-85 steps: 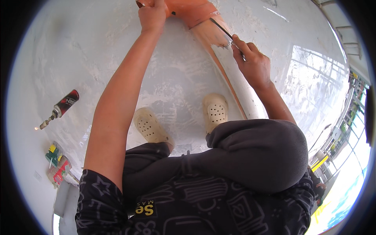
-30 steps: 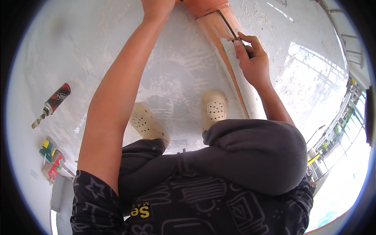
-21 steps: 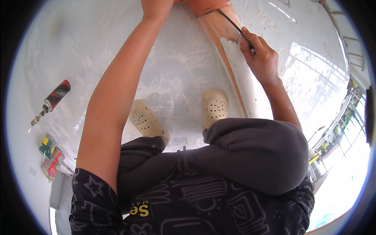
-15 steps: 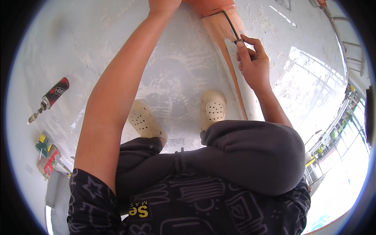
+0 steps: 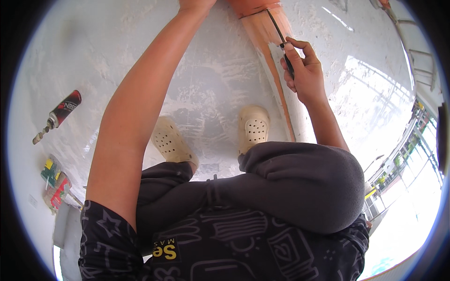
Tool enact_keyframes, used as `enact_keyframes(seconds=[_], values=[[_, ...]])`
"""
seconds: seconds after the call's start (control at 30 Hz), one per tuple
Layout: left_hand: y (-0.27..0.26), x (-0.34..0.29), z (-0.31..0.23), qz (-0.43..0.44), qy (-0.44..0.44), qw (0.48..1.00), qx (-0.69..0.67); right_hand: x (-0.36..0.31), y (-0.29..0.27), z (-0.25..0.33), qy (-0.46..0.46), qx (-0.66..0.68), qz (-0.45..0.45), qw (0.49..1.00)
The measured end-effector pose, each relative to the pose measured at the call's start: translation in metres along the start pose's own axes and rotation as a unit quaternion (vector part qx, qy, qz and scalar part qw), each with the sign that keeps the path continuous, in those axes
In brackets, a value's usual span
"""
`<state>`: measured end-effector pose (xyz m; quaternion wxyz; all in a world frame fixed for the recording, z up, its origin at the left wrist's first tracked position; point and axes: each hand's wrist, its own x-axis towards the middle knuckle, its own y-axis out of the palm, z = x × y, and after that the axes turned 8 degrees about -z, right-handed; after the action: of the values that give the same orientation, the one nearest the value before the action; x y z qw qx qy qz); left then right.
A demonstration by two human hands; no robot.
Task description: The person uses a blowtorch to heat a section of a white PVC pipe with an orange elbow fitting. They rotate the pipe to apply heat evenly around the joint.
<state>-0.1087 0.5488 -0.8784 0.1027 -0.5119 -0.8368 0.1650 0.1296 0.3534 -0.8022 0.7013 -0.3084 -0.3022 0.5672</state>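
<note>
My right hand (image 5: 302,70) is closed round the black handle of a slim, dark-bladed tool (image 5: 275,25); its exact kind is unclear. The blade points away from me, its tip at the dark seam on an orange pipe (image 5: 260,30). Beyond that seam a wider orange section (image 5: 253,5) runs out of the picture. The pipe's nearer length is smeared with white, leaving a narrow orange strip bare. My left hand (image 5: 194,3) reaches to the top edge beside the wider section. Its fingers are cut off, so I cannot see what they touch.
A black and red gas canister with a torch nozzle (image 5: 65,108) lies at the left. Crumpled green and red bags (image 5: 56,182) are near the left wall. My feet in cream clogs (image 5: 254,129) stand left of the pipe. A pale ladder-like frame (image 5: 419,61) lies far right.
My right thumb and fingers have shifted on the tool, and more of its black handle shows below them. The blade still meets the seam. My left arm stays nearly in place.
</note>
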Motion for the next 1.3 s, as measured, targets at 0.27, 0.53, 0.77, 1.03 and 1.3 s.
enact_keyframes(seconds=[0.27, 0.53, 0.77, 1.03, 1.3], values=[[-0.011, -0.004, 0.005, 0.031, 0.000, 0.991, -0.130, 0.068, -0.044, -0.009, -0.360, -0.237, 0.029, 0.902], [-0.014, -0.020, 0.001, -0.008, -0.047, 0.999, 0.020, 0.022, -0.044, 0.003, 0.074, -0.101, 0.182, 0.975], [-0.019, -0.004, 0.013, -0.001, 0.003, 0.993, -0.114, 0.091, -0.036, 0.002, -0.405, -0.157, 0.089, 0.896], [-0.027, 0.003, 0.038, -0.053, 0.000, 0.998, 0.019, 0.029, -0.002, 0.049, -0.035, -0.177, 0.182, 0.967], [-0.015, 0.011, 0.050, -0.066, 0.054, 0.996, 0.010, 0.066, 0.006, -0.011, -0.347, -0.213, 0.086, 0.909]])
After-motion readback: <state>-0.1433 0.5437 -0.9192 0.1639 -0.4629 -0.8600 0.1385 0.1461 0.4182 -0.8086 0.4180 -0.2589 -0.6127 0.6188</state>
